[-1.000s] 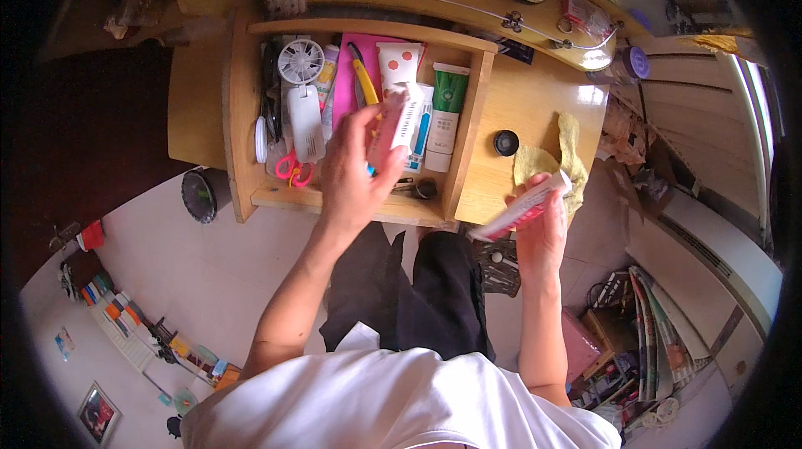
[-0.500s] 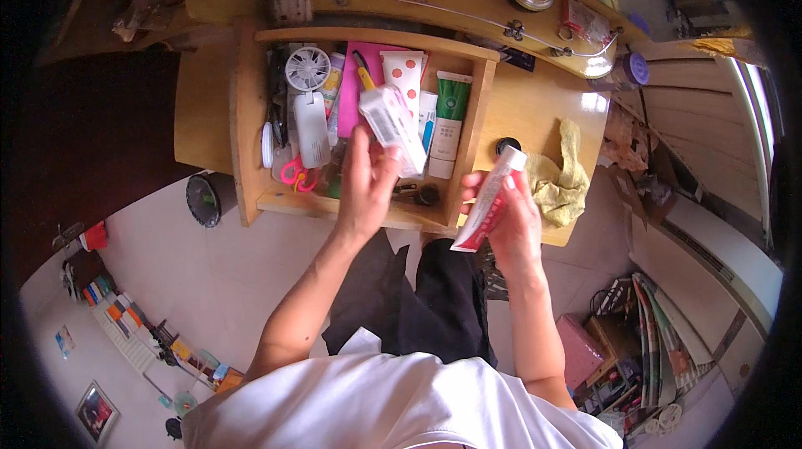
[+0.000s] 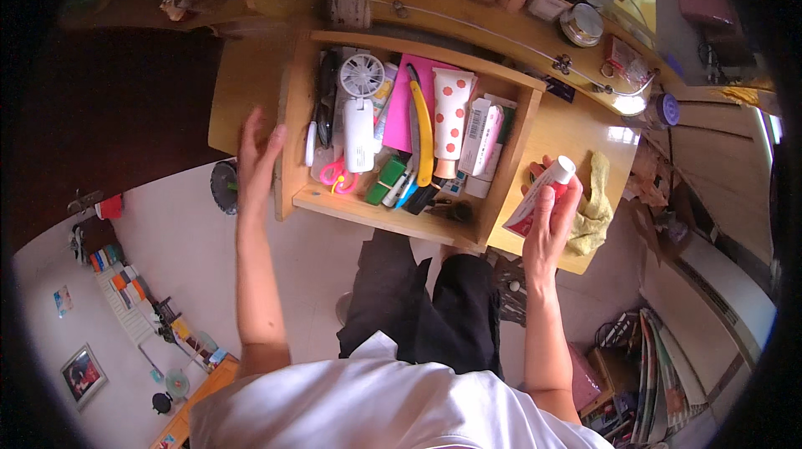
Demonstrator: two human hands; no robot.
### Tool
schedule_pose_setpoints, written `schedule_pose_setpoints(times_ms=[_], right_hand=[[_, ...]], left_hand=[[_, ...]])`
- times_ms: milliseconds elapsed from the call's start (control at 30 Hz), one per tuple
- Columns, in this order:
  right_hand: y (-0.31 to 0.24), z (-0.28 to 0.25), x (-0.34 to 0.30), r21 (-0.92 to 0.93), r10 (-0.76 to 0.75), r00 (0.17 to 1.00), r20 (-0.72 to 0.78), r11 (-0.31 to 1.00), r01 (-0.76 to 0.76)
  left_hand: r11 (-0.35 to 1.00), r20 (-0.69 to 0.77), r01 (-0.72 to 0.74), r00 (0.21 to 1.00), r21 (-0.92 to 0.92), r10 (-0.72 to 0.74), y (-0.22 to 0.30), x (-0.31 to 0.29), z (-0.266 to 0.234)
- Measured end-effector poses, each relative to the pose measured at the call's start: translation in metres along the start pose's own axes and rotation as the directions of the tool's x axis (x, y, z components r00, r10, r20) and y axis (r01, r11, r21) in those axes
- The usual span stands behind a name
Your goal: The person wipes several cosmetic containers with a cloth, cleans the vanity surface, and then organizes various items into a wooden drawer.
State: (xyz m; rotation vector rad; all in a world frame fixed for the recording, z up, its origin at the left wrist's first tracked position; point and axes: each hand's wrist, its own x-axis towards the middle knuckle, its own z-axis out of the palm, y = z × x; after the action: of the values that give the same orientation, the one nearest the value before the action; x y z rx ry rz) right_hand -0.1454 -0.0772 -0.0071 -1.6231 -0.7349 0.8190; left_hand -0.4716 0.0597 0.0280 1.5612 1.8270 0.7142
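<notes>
My right hand (image 3: 551, 211) is closed around a red and white squeeze tube (image 3: 530, 205) with a white cap, over the wooden desktop right of the open drawer (image 3: 359, 212). My left hand (image 3: 259, 152) is empty, its fingers apart, just outside the drawer's left side. Inside the drawer, a small white carton (image 3: 480, 138) lies at the right. Next to it are a white tube with red dots (image 3: 452, 115) and a yellow-handled tool with a dark blade (image 3: 423, 136) on a pink sheet (image 3: 401, 119). A white handheld fan (image 3: 359, 131) sits farther left, above pink-handled scissors (image 3: 336, 173).
A yellowish cloth (image 3: 591, 215) lies on the desktop (image 3: 551, 127) beside my right hand. Bottles and jars (image 3: 581, 25) line the shelf behind the drawer. A round dark object (image 3: 224, 187) is below the desk's left part.
My left hand has let go of the white carton, which now lies in the drawer's right part, and has moved left out of the drawer. My right hand keeps the tube. The view has shifted.
</notes>
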Motion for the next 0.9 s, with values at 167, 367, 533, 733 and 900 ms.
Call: schedule_pose_setpoints(times_ms=[167, 367, 533, 733, 900], right_hand=[[0.013, -0.010, 0.013, 0.049, 0.328, 0.945, -0.008, 0.944, -0.327], [0.036, -0.010, 0.032, -0.018, 0.157, 0.986, -0.055, 0.987, -0.158], [-0.020, 0.011, 0.023, -0.413, -0.240, 0.949, 0.203, 0.858, 0.305], [-0.018, 0.080, 0.024, -0.601, -0.220, 0.918, 0.331, 0.701, 0.384], [-0.015, 0.098, 0.022, -0.315, -0.262, 0.915, 0.306, 0.879, 0.357]], left_hand=[[0.925, 0.320, 0.297, 0.923, -0.239, -0.214, -0.016, 0.003, -0.003], [0.875, -0.066, -0.479, 0.873, 0.075, 0.483, 0.024, -0.024, 0.039], [0.839, 0.144, -0.488, 0.873, 0.240, 0.467, 0.023, -0.040, 0.079], [0.790, 0.047, -0.342, 0.927, 0.508, 0.371, 0.044, -0.029, 0.103], [0.882, 0.059, -0.362, 0.930, 0.300, 0.362, 0.039, -0.034, 0.106]])
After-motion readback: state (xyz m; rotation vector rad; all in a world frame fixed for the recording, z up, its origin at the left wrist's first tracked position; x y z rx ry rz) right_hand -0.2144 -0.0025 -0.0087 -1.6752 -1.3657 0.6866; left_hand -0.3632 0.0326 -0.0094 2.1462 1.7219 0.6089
